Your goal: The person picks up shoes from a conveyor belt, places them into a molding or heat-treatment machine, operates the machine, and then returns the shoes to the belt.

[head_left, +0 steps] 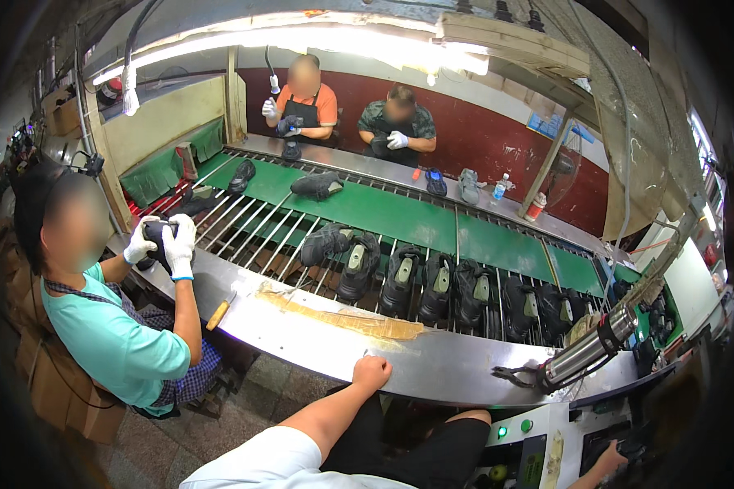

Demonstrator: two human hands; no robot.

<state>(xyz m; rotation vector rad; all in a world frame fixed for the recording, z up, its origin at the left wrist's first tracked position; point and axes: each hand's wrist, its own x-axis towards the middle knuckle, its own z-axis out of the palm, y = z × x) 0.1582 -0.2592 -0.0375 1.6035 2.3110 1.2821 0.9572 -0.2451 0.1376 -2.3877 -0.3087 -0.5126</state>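
Note:
My left hand (373, 372) rests closed on the near edge of the metal worktop (457, 367). A thin tip shows just above its knuckles; what the fingers hold, if anything, is hidden. Low on the right, my right hand (608, 461) is at a small dark piece (630, 449), its fingers bent against it; I cannot make out what it is. Beside that hand stands a pale machine panel (553, 456) with a green lamp (502, 432) and a green button (527, 425). Black shoes (400, 281) stand in a row on the rollers beyond my left hand.
A co-worker (114, 326) at left holds a dark shoe (163, 244) in gloved hands. Two people (306, 106) work across the green conveyor (383, 208). A steel cylinder (589, 349) stands tilted at right. A yellow-handled tool (218, 314) lies on the worktop.

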